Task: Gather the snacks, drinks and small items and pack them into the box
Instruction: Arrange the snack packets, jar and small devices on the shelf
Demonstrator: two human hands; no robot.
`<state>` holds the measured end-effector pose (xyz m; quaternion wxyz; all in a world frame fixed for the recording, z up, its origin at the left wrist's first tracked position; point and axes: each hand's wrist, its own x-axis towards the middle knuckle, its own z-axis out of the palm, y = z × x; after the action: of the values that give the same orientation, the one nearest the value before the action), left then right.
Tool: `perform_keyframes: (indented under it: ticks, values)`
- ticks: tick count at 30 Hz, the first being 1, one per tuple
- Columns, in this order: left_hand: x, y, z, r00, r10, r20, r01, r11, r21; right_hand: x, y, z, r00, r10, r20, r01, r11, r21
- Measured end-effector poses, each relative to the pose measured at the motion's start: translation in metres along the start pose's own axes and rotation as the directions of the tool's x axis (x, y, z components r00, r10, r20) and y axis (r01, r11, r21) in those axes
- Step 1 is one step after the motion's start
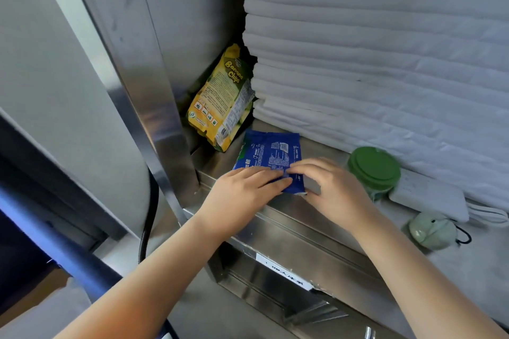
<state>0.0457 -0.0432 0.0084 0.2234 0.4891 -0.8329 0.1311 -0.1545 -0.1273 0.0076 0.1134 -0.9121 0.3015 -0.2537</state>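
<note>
Snacks first: we see a blue packet (pixel 271 157) lying flat on the steel bench (pixel 292 219), its long side running away from us and its near end reaching the bench's front edge. Both hands meet on that near end. Our left hand (pixel 245 190) comes in from the left and lays its fingers nearly straight across the top of the packet, resting flat on it, with the thumb out of sight. Our right hand (pixel 334 190) comes in from the right, its fingers bent down onto the near right corner, which it pinches; that corner looks slightly raised off the steel. The fingertips of the two hands almost touch over the wrapper. Behind the packet and a little to the left, a yellow bag of banana chips (pixel 220 99) stands tilted in the corner, leaning between the metal side wall and a tall stack of folded white cloth (pixel 385 49) that fills the back of the bench. Just to the right of our right hand stands a jar with a green lid (pixel 373 168), close to the wrist but apart from the packet. Further right lie a white power strip (pixel 429 197) and, nearer us, a small pale green object (pixel 431 230) with a black cord. Below the bench's front edge a white label (pixel 283 270) sticks to the steel, its print too small for us to read
</note>
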Motion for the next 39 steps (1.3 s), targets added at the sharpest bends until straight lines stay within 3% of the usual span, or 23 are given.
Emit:
perform_keyframes:
  ticks: [7, 11, 14, 18, 22, 26, 33, 39]
  values:
    - [0.016, -0.002, -0.009, 0.969, 0.037, -0.242, -0.024, 0.998, 0.059, 0.002, -0.009, -0.011, 0.977, 0.010, -0.214, 0.016, 0.992, 0.123]
    - [0.020, -0.005, -0.020, 0.933, -0.074, -0.351, 0.088, 0.996, 0.022, 0.007, -0.011, -0.018, 0.933, 0.091, -0.347, -0.065, 0.994, 0.084]
    - [0.012, -0.013, -0.024, 0.931, -0.130, -0.341, 0.144, 0.990, 0.015, 0.008, -0.010, -0.022, 0.910, 0.158, -0.384, -0.124, 0.986, 0.111]
    - [0.010, -0.018, -0.026, 0.948, -0.064, -0.313, 0.087, 0.994, 0.062, 0.002, -0.014, -0.023, 0.886, 0.097, -0.453, -0.062, 0.994, 0.092]
    - [0.020, -0.019, -0.034, 0.941, -0.029, -0.336, 0.049, 0.997, 0.053, 0.001, -0.021, -0.030, 0.809, -0.065, -0.584, 0.064, 0.998, -0.022]
    - [0.028, -0.018, -0.048, 0.942, -0.007, -0.334, 0.017, 1.000, 0.026, 0.007, -0.030, -0.039, 0.804, -0.154, -0.574, 0.087, 0.986, -0.143]
    - [0.050, -0.017, -0.075, 0.917, -0.074, -0.393, 0.067, 0.997, -0.031, 0.024, -0.040, -0.068, 0.807, -0.110, -0.581, 0.081, 0.994, -0.075]
    - [0.061, -0.020, -0.055, 0.947, -0.161, -0.279, 0.146, 0.986, -0.075, 0.030, -0.032, -0.059, 0.865, -0.060, -0.499, -0.001, 0.993, -0.121]
